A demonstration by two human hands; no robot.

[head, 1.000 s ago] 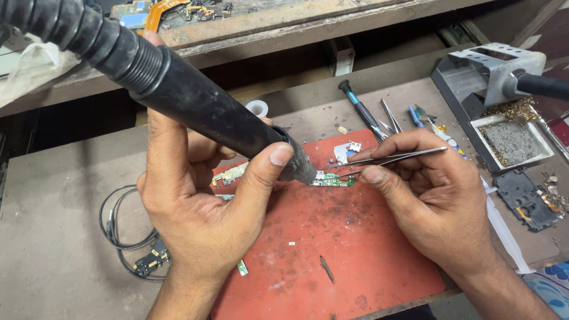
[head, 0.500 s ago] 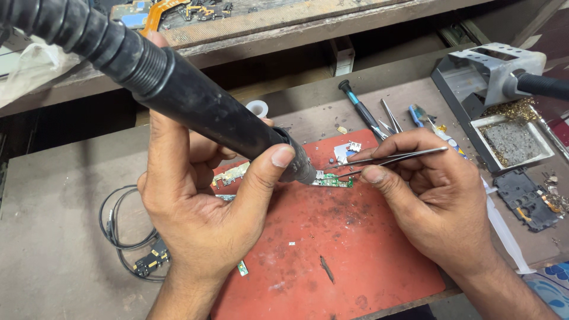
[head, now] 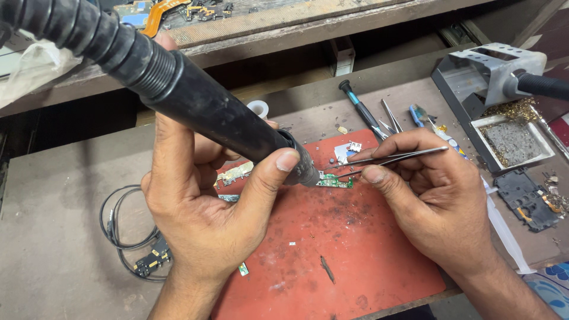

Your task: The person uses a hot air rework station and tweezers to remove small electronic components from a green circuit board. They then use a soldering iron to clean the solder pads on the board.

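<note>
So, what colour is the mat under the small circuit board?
Red, with dark stains; the mat shows best in the head view.

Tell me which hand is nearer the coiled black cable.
Left. The left hand sits just right of the cable, near it. The right hand is far off to the right, beyond the red mat.

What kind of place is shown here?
Most likely a small electronics repair bench. The left hand aims a black hot-air tool at a small green circuit board on a red mat, while the right hand holds tweezers; a screwdriver lies nearby.
</note>
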